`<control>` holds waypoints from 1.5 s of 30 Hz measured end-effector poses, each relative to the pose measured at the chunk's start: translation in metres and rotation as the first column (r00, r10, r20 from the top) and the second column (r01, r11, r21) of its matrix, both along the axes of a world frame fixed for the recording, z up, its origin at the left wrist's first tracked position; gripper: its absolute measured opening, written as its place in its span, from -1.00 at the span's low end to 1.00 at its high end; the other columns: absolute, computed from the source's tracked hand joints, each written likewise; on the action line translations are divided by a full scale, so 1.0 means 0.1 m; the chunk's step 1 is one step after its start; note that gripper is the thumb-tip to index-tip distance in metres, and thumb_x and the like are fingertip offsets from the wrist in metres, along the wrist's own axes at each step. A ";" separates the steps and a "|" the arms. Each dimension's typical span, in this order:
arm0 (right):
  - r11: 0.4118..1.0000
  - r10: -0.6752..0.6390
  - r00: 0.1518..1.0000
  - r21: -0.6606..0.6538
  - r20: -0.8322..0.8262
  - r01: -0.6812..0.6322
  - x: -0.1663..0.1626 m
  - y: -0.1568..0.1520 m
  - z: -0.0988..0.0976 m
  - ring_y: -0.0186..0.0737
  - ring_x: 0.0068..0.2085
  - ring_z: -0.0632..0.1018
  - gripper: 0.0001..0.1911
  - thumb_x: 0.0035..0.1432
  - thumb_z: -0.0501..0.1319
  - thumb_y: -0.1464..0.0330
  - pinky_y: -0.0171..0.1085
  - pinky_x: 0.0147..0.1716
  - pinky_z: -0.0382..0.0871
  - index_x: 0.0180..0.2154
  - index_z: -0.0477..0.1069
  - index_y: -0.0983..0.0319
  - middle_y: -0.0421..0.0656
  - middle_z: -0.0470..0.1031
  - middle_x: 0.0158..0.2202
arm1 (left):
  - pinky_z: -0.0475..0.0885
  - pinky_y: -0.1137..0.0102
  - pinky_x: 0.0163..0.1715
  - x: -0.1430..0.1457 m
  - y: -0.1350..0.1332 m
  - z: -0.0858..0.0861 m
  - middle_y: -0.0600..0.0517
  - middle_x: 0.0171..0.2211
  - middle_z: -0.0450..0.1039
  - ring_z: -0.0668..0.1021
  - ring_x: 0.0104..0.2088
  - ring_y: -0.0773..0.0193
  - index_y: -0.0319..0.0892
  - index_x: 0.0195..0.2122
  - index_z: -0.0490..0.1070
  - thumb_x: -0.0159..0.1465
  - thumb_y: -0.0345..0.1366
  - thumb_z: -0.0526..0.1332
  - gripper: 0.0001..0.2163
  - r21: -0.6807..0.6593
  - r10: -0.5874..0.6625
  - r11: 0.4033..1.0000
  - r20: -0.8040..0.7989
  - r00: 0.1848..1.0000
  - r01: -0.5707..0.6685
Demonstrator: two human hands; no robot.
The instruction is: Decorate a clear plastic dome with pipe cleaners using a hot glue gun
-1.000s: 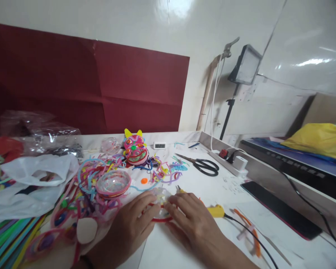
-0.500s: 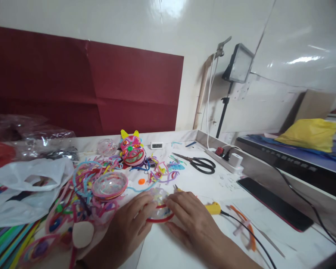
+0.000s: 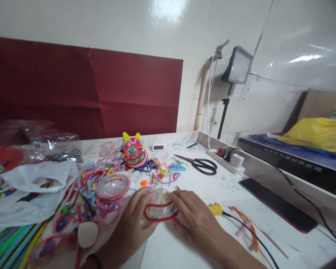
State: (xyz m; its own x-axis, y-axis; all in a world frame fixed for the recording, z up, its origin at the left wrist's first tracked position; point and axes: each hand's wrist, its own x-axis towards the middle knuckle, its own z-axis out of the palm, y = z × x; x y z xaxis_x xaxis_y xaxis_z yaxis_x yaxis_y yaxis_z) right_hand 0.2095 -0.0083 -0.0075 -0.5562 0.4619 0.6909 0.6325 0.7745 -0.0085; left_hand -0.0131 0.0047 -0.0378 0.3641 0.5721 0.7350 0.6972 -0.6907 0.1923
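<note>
A white table [image 3: 226, 186] is sitting before a red backdrop. At its 6 o'clock edge, the left hand [image 3: 133, 220] and right hand [image 3: 194, 216] are gripping a red-rimmed dome [image 3: 160, 210] from either side, fingers half curled; scissors [image 3: 203, 166] are lying at 1 o'clock.

Bright, glare on wall [image 3: 168, 7], edges blurred.

both hands [image 3: 162, 220] cupping red-rimmed clear dome [image 3: 160, 207], scissors [image 3: 201, 164] beyond
</note>
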 end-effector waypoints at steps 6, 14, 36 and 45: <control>1.000 -0.019 1.000 0.003 -0.012 0.019 0.02 0.04 -0.04 0.06 -0.09 0.49 -0.40 0.04 0.10 0.55 0.01 -0.17 0.49 0.16 0.10 0.35 0.14 0.46 -0.06 | 0.38 0.14 0.15 -0.03 0.08 -0.08 -0.15 0.17 0.32 0.38 0.19 0.01 -0.12 0.20 0.16 0.04 -0.51 0.24 -0.34 -0.149 0.025 0.989 0.023 0.999 -0.021; 0.999 -0.019 0.999 -0.047 -0.049 0.016 0.04 0.06 -0.06 0.05 -0.06 0.48 -0.34 0.03 0.15 0.53 0.00 -0.13 0.47 0.19 0.06 0.31 0.11 0.46 -0.03 | 0.35 0.18 0.17 -0.07 0.14 -0.03 -0.07 0.19 0.34 0.41 0.18 0.09 -0.09 0.23 0.17 0.02 -0.57 0.18 -0.30 -0.383 -0.045 0.921 0.055 0.997 0.063; 0.982 -0.050 0.991 -0.177 0.123 0.072 0.07 -0.09 0.20 -0.07 -0.07 0.45 -0.54 0.23 0.09 0.50 -0.10 -0.11 0.28 0.17 0.16 0.33 0.01 0.50 -0.08 | 0.24 0.01 0.19 -0.28 0.15 0.17 -0.23 0.33 0.05 0.19 0.29 -0.14 -0.08 0.35 -0.05 0.01 -0.15 0.44 -0.06 -0.448 -0.271 0.885 -0.265 0.925 0.131; 0.992 -0.123 0.959 0.035 0.257 0.118 0.07 -0.11 0.10 -0.09 -0.19 0.44 -0.69 0.37 -0.04 0.46 -0.10 -0.18 0.23 0.10 0.22 0.34 -0.09 0.50 -0.23 | 0.25 0.17 0.21 -0.19 0.10 0.28 -0.07 0.28 0.21 0.29 0.26 0.10 -0.04 0.23 0.23 0.39 -0.26 0.00 -0.61 -0.462 -0.266 0.872 -0.164 0.950 0.164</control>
State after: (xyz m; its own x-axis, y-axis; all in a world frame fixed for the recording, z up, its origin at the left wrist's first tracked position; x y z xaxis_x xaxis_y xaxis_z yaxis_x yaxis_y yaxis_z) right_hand 0.2160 -0.0194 0.0027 -0.6580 0.5244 0.5404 0.6996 0.6912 0.1812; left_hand -0.0324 0.0146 -0.0099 0.6354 0.7042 0.3168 0.5997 -0.7085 0.3720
